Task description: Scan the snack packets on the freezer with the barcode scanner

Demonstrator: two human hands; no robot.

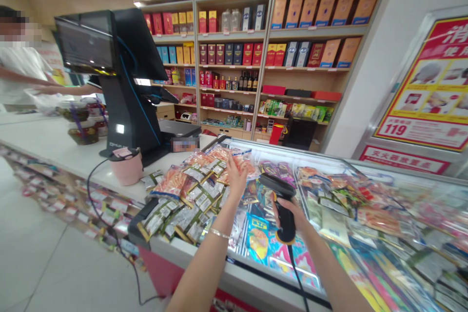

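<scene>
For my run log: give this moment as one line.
left hand: at packets, grip unclear | right hand: holding scanner | cord: hanging down

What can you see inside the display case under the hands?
Inside the display case, a blue packet and pink packaging show near the scanner in the right hand. Whatever lies under the heaped packets near the left hand is covered.

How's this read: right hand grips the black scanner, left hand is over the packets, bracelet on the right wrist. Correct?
Not quite: the bracelet is on the left wrist, as the head view shows. The rest holds: right hand grips the black scanner, left hand is over the packets.
</scene>
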